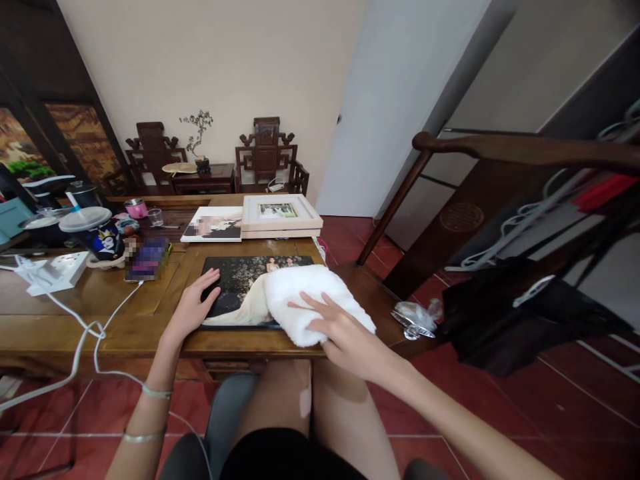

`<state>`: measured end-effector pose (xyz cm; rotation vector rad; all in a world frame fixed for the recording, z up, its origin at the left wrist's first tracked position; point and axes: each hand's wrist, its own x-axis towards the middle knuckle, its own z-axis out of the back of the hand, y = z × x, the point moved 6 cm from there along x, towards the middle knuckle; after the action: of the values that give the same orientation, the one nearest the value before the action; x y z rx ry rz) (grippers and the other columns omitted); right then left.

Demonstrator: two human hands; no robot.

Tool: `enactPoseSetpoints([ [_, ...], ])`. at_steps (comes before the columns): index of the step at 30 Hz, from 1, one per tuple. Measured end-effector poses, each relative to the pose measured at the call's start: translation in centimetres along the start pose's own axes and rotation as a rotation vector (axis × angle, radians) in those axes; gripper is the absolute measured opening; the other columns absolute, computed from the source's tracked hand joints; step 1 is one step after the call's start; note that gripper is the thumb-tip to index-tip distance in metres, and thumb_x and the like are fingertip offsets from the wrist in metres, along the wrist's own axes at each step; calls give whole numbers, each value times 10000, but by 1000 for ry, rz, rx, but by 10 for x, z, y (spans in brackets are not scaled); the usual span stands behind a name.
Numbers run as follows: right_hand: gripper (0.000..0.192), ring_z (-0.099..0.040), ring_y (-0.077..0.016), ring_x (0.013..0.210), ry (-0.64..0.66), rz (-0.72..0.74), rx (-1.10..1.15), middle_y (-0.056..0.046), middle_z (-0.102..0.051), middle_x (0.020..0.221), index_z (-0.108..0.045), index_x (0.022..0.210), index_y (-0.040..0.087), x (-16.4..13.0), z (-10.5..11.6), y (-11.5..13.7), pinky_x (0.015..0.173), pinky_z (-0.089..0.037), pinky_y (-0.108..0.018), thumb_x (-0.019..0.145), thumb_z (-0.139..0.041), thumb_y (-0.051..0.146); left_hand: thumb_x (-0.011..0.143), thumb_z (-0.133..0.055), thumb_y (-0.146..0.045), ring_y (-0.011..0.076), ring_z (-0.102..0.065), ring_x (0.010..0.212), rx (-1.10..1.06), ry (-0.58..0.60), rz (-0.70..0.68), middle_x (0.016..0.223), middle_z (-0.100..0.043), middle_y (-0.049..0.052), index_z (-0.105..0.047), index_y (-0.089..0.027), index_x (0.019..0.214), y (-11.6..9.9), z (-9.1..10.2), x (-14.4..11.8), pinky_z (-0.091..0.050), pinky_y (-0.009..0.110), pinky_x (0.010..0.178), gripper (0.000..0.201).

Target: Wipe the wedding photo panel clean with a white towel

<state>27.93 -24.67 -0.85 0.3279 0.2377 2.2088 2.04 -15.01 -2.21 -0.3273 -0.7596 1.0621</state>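
Observation:
A dark photo print (235, 283) showing a couple lies flat at the near edge of the wooden table (100, 313). My left hand (193, 305) rests flat on the print's left edge, fingers spread. A white folded towel (305, 297) covers the print's right part. My right hand (343, 330) presses on the towel's near side with the fingers stretched out over it.
Behind the print lie a second photo print (213, 225) and a light wooden framed picture (279, 215). To the left are a phone (146, 260), a lidded cup (97, 233), a power strip (55, 271) with white cables. A dark chair (500, 200) with clothes stands right.

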Motion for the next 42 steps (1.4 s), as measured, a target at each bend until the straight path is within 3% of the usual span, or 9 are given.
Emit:
enactPoseSetpoints([
  [6,530,-319,-284,1349,-90,-92,-56,-150,-549,1305,-650,1036,119,51,7,-62,1084,-255,-534,616,-370,-42,884,-456,-426,221,-435,1290,5,6,6,1341,-529,102,-584,-139,1221,0,0,0,-292,404,1112,461],
  [13,515,-484,-282,1236,-135,-137,-61,-111,-677,1110,-667,1053,140,102,16,-97,988,-401,-410,659,-380,-25,871,-477,-409,210,-444,1284,1,-7,21,1330,-539,102,-583,-123,1221,1,1,0,-296,383,1112,464],
  [17,528,-378,-324,1310,-136,-151,-121,-149,-553,1299,-642,1085,126,78,7,-79,1044,-299,-537,659,-369,-26,869,-482,-399,211,-454,1276,4,-17,25,1336,-531,111,-580,-112,1224,1,2,0,-302,376,1108,467],
  [22,515,-195,-323,1390,-83,-74,-91,-66,-398,1447,-639,1006,145,11,-6,-34,1095,-198,-600,618,-359,-45,874,-474,-389,215,-446,1282,10,-22,20,1345,-521,114,-575,-110,1229,1,1,0,-302,385,1108,463],
  [26,508,-151,-294,1403,-13,-6,-38,-33,-371,1462,-642,906,168,-29,-5,-1,1113,-175,-595,553,-355,-58,880,-467,-385,217,-451,1278,17,-23,3,1337,-528,114,-581,-114,1222,1,0,-1,-311,395,1103,451],
  [29,524,-161,-286,1401,47,8,-22,-16,-374,1459,-644,899,185,-35,-2,7,1112,-192,-589,537,-356,-60,881,-465,-394,222,-450,1279,21,-22,-4,1332,-533,117,-589,-118,1212,0,-1,-1,-309,405,1104,449],
  [34,522,-227,-280,1385,13,-24,-77,-57,-423,1430,-651,969,171,-3,1,-14,1111,-225,-548,594,-363,-52,884,-460,-405,224,-444,1284,6,-16,-2,1336,-531,107,-589,-139,1214,-1,-1,-1,-305,418,1104,443],
  [38,528,-297,-282,1360,-51,-102,-108,-146,-530,1326,-638,1066,128,45,2,-51,1090,-248,-520,642,-372,-37,883,-462,-402,219,-432,1293,9,-3,2,1339,-527,114,-585,-118,1218,0,-1,-1,-292,403,1113,456],
  [42,535,-355,-299,1327,-90,-183,-102,-136,-625,1182,-627,1106,149,94,5,-78,1023,-305,-527,668,-373,-23,886,-459,-395,212,-424,1299,7,4,8,1341,-525,112,-580,-114,1223,0,-1,-1,-285,392,1117,456],
])
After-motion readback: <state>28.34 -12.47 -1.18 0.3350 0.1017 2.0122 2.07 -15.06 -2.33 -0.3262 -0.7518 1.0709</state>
